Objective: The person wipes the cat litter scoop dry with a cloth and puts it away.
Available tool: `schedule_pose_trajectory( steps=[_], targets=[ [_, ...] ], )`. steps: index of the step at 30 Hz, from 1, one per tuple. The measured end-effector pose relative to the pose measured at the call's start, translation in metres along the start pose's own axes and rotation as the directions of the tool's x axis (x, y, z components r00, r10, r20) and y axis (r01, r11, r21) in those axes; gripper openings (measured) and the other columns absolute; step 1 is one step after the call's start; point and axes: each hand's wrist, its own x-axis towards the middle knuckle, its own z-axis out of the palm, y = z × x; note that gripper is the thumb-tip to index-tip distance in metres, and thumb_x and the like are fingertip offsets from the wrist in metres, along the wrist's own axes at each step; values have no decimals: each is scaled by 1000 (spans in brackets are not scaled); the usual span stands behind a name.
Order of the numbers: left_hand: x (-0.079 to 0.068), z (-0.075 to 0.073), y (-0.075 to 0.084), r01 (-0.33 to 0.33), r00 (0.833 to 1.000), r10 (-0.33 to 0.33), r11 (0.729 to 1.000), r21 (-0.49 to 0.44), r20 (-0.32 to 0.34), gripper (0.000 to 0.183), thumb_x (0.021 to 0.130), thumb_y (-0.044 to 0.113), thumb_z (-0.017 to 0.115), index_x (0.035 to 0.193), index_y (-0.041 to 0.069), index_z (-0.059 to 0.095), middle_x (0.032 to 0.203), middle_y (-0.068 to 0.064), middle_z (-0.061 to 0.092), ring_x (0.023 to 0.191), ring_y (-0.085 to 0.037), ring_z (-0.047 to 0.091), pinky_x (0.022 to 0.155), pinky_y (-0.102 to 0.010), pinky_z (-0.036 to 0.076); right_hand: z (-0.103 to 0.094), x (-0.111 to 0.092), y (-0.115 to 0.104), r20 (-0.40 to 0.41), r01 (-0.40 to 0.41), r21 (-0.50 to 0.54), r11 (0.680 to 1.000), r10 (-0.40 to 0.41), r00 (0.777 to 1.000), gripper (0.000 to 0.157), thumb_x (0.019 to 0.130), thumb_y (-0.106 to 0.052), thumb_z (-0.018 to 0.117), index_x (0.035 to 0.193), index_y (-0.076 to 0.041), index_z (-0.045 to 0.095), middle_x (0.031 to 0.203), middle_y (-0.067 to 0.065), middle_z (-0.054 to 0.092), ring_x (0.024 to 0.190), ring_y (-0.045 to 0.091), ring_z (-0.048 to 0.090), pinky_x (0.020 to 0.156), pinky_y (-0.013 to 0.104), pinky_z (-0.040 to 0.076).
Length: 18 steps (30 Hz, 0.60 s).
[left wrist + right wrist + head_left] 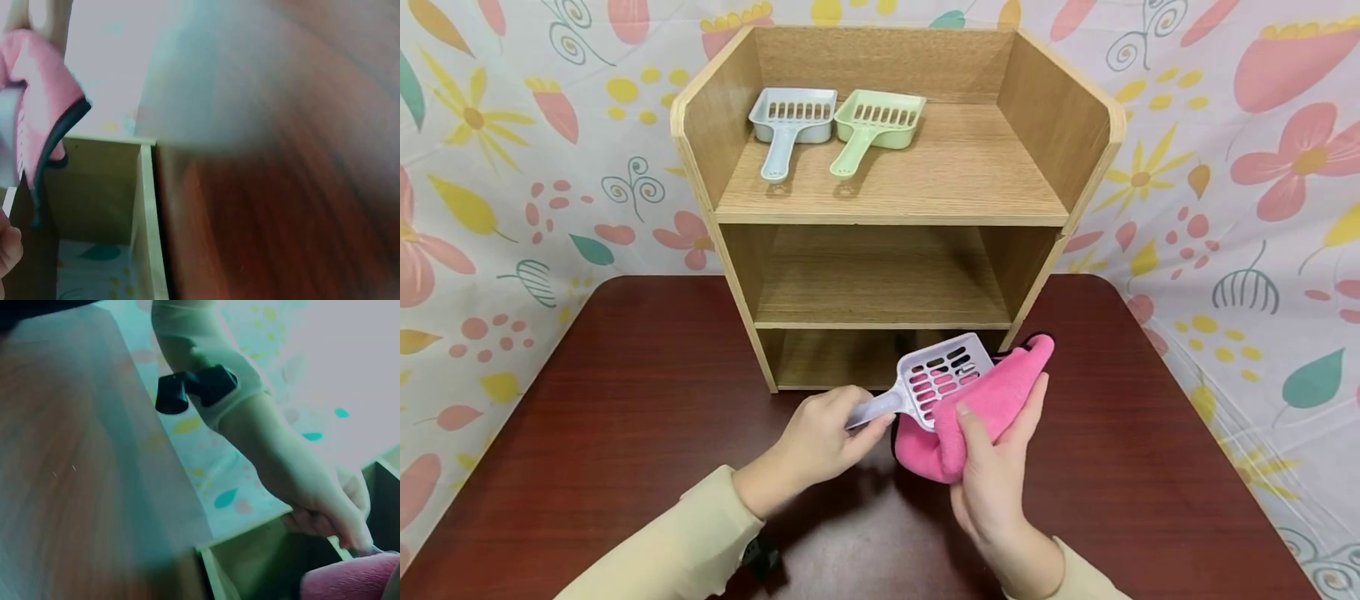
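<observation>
My left hand (816,442) grips the handle of a pale lavender slotted litter scoop (907,392), its head tilted up to the right. With my right hand (997,492) I hold a pink cloth (1000,404) with dark edging, thumb on top. Folded around the lower right side of the scoop's head, the cloth shows pink through the slots. At the left edge of the left wrist view are the cloth (50,87) and part of the scoop (7,134). The right wrist view catches my left hand (325,500) near the cloth (350,580).
Behind my hands stands a wooden shelf unit (887,215) on the dark red-brown table (625,400). A light blue scoop (781,146) and a light green scoop (859,146) lie side by side on its top shelf. A patterned curtain (550,192) hangs around the table.
</observation>
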Motion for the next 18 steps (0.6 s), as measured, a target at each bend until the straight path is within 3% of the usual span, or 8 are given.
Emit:
schedule_pose_trajectory(
  steps=[4,7,11,14,16,18],
  targets=[
    [-2,5,8,52,999,-52,999,-8,-1,37,96,38,49,79,6,57,62,0,57,51,-10,52,48,-23,46,4,-8,10,-5,27,42,999,-27,1000,101,89,16,46,146,-47,-7,157,-13,10,140,23,22,93,28,49],
    [-4,8,13,86,996,-86,996,-9,14,38,96,38,50,79,5,57,62,0,58,52,-10,53,49,-24,47,6,-11,17,-9,47,40,998,-47,999,105,87,15,51,145,-49,-9,157,-4,9,141,26,21,97,29,46],
    [-6,10,16,93,995,-93,996,-10,29,37,96,37,49,80,5,58,62,0,58,51,-11,54,49,-24,47,5,-10,21,-24,69,25,997,-68,997,106,86,17,51,146,-48,-8,157,0,10,141,27,21,97,27,46],
    [-7,11,15,68,997,-68,998,-3,26,34,96,35,51,79,6,58,61,1,57,50,-10,52,48,-23,47,1,-5,21,-52,63,1,998,-62,997,104,86,17,50,147,-47,-6,156,0,14,133,29,31,79,20,53],
    [-7,11,15,56,998,-56,998,5,30,35,96,35,51,78,6,58,61,1,57,49,-10,51,47,-23,46,-2,-1,19,-77,55,-19,998,-56,995,103,87,17,49,147,-46,-5,155,1,16,125,28,37,63,16,52],
    [-7,11,14,47,998,-48,999,20,33,36,96,36,50,78,6,58,61,1,57,49,-10,51,47,-23,46,-5,4,16,-106,53,-35,998,-57,993,101,87,16,49,147,-45,-5,155,2,17,121,27,39,60,15,50]
  ],
)
